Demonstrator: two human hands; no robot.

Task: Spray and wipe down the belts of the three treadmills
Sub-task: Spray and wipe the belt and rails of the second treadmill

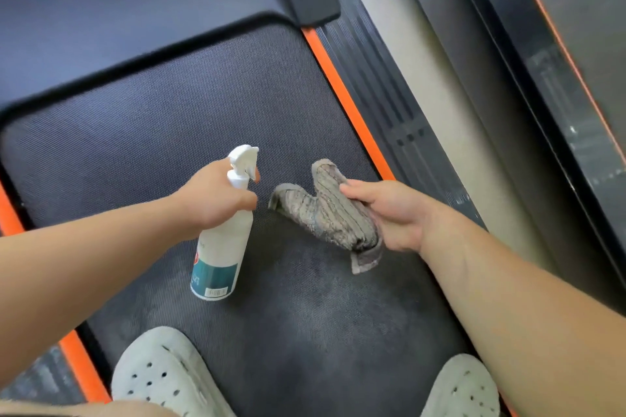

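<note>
At centre left, your left hand (216, 198) is curling its fingers round the neck of the white plastic spray bottle (222, 247), its nozzle pointing toward the upper right over the dark textured treadmill belt (152, 118) filling the middle. Just right of it, your right hand (394, 213) is gripping the bunched grey cloth (330, 213), low over the belt, likely the nearer hand for wiping.

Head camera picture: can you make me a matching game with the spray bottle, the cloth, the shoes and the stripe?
1 spray bottle
2 cloth
3 shoes
4 stripe

A orange
B held in the right hand
C standing on the belt
D held in the left hand

Pairs: 1-D, 2-B, 3-C, 4-A
</note>
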